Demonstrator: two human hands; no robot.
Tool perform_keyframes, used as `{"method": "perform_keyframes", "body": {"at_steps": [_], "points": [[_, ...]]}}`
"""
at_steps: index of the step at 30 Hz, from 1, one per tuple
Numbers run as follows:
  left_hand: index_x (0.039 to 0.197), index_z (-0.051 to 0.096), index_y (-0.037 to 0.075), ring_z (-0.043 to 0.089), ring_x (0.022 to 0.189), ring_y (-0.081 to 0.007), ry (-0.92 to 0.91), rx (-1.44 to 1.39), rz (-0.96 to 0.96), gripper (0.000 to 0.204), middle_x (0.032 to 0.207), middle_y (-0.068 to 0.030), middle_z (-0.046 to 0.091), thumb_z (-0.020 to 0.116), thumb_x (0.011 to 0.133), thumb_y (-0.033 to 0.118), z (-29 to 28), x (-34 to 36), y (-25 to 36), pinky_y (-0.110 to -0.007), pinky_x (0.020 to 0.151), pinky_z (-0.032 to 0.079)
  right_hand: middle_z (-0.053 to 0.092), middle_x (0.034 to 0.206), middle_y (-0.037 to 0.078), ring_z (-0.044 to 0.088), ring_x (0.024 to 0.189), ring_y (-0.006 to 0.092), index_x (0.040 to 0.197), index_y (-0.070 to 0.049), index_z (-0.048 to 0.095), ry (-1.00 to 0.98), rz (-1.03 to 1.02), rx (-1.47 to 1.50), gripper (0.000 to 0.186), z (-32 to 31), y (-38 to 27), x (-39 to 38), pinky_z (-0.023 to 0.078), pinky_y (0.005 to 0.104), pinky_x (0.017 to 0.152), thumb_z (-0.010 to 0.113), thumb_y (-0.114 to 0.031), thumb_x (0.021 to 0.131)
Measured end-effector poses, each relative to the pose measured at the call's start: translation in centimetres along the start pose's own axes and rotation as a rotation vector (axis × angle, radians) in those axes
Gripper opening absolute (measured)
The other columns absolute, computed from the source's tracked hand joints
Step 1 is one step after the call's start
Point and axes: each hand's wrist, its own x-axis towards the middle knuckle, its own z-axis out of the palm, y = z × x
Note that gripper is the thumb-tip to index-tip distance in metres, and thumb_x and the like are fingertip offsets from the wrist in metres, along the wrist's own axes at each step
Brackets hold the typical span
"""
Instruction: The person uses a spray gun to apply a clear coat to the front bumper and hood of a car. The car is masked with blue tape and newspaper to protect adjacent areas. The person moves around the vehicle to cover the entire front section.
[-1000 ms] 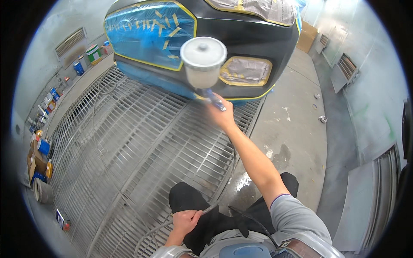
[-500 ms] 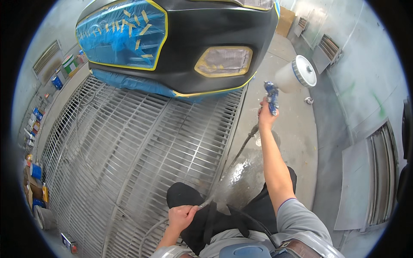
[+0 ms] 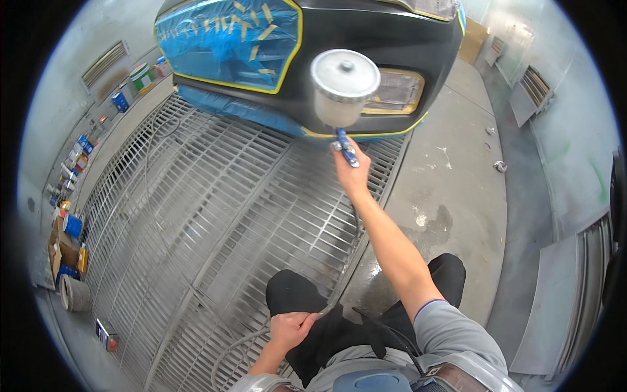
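Observation:
My right hand point(image 3: 351, 166) is closed round the grip of a blue spray gun point(image 3: 345, 145), arm stretched forward. On top of the gun sits a translucent white paint cup point(image 3: 345, 85) with a round lid. Behind it stands a black car bumper point(image 3: 372, 39), and the cup covers part of a paper-masked opening point(image 3: 400, 90) there. Blue film point(image 3: 225, 49) edged in yellow tape masks the bumper's middle. Down by my knee, my left hand point(image 3: 290, 328) grips a grey air hose point(image 3: 323, 310) between thumb and fingers.
Slatted metal floor grating point(image 3: 196, 215) spreads left of me, with loose hose lying over it. Concrete floor point(image 3: 450, 189) runs along the right, where a crumpled scrap point(image 3: 499, 166) lies. Cans and a cardboard box point(image 3: 62, 245) line the left wall. A panel point(image 3: 548, 307) leans at right.
My right hand has swung the spray gun leftward, from beside the bumper's right end to in front of its masked opening. The view has turned right a little. My left hand still grips the hose.

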Motion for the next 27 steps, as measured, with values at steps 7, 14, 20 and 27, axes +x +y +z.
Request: {"method": "perform_keyframes", "body": {"at_steps": [7,14,20,27], "points": [[0.074,0.079,0.011,0.069,0.056,-0.0281,0.034,0.005,-0.085,0.030,0.065,-0.0070,0.071,0.076,0.095,0.032,-0.8,-1.5,0.3,-0.039,0.050,0.051,0.070,0.081,0.001,0.055,0.077,0.0078,0.113,-0.001,0.075,-0.288,0.074,0.081,0.028,5.2,-3.4,1.3,0.050,0.0281,0.072,0.082,-0.022,0.095],[0.078,0.081,0.010,0.069,0.058,-0.0316,-0.066,-0.080,-0.046,0.030,0.067,-0.0115,0.070,0.075,0.097,0.032,0.4,-0.5,0.3,-0.040,0.052,0.051,0.066,0.077,-0.004,0.056,0.070,0.0063,0.095,-0.004,0.075,-0.097,0.264,-0.026,0.021,-5.2,3.8,2.5,0.047,0.0297,0.062,0.080,-0.024,0.095],[0.078,0.080,0.011,0.070,0.060,-0.0303,-0.152,-0.137,0.025,0.030,0.069,-0.0083,0.072,0.074,0.097,0.033,1.6,1.4,-0.5,-0.039,0.053,0.052,0.060,0.062,-0.001,0.054,0.049,0.0101,0.080,-0.005,0.070,0.341,0.203,-0.090,0.026,-19.8,9.7,3.1,0.041,0.0299,0.047,0.077,-0.023,0.096],[0.087,0.080,0.000,0.071,0.061,-0.0284,-0.059,-0.504,-0.082,0.019,0.073,-0.0162,0.073,0.075,0.097,0.016,-1.6,2.2,0.3,-0.036,0.056,0.053,0.061,0.065,-0.004,0.055,0.054,0.0068,0.086,-0.005,0.074,0.468,0.196,-0.080,0.019,-16.0,12.7,-2.4,0.041,0.0280,0.050,0.077,-0.022,0.096]]}}
